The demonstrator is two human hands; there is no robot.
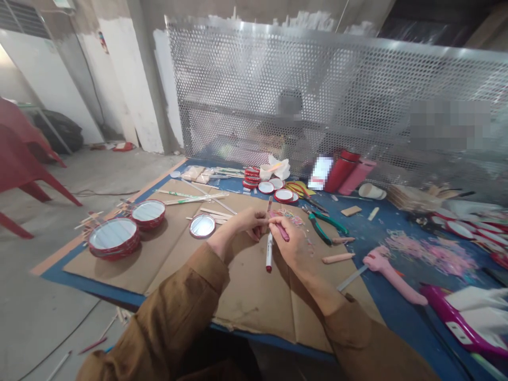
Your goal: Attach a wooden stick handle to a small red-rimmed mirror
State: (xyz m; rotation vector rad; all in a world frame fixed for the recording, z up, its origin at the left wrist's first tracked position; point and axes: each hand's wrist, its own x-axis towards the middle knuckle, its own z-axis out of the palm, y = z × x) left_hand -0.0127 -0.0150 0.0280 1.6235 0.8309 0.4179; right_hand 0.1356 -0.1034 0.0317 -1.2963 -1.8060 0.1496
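My left hand [256,222] and my right hand [288,241] meet over the cardboard, fingertips pinched close together. A narrow reddish-brown stick [270,203] rises from between the fingertips; my left fingers appear to grip its lower end. A pink, stubby piece [282,232] lies in the grip of my right hand, partly covered by the fingers. Just below the fingertips is a white marker with a dark red end [269,254]; whether it is held or rests on the cardboard, I cannot tell. Left of my hands lies a round, red-rimmed disc [202,226].
Cardboard [246,307] covers the blue table. Two red drum-like pieces [113,237] stand left. On the right are green-handled pliers [317,227], a pink glue gun [397,278], rubber bands [431,254] and a purple power strip [456,323]. A perforated metal panel [246,79] closes the back.
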